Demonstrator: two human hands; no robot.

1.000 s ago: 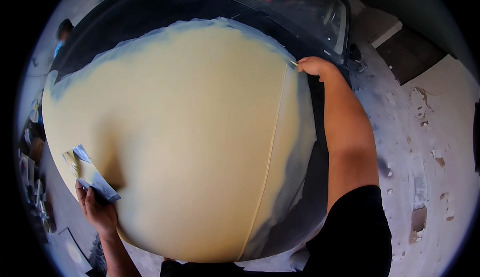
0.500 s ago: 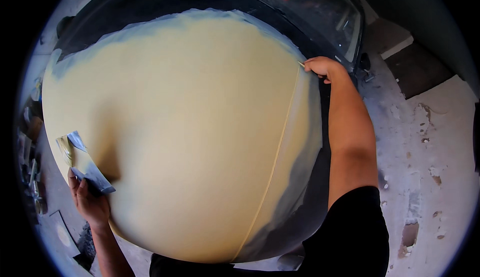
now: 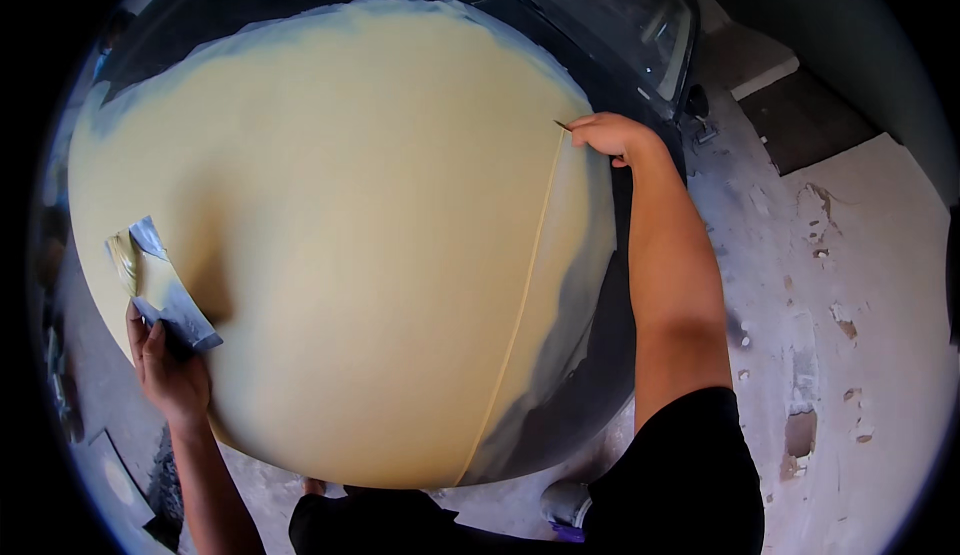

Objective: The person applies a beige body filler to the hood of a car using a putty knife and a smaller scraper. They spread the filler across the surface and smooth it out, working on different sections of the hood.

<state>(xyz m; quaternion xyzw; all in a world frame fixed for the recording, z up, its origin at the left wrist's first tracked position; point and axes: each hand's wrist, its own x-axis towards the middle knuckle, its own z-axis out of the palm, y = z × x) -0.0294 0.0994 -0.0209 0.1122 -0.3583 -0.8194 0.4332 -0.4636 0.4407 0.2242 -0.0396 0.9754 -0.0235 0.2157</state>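
Observation:
A dark car hood (image 3: 590, 355) fills the view, most of it coated in pale yellow filler (image 3: 350, 215). My left hand (image 3: 165, 365) at the lower left grips a flat grey board (image 3: 160, 285) smeared with the same yellow paste. My right hand (image 3: 610, 137) at the upper right pinches the far end of a thin yellow strip (image 3: 525, 295), which runs in a long line down the hood toward its near edge. The strip lies along the right side of the coated area.
Beyond the hood lies the car's windscreen (image 3: 620, 25). A stained, patchy concrete floor (image 3: 850, 305) spreads to the right. My shoe (image 3: 565, 505) shows under the hood's near edge. Dim objects sit on the ground at the far left.
The view has shifted a little, so the hood sits lower in the picture. My right hand still holds the strip's end; my left hand with the board stays at the lower left.

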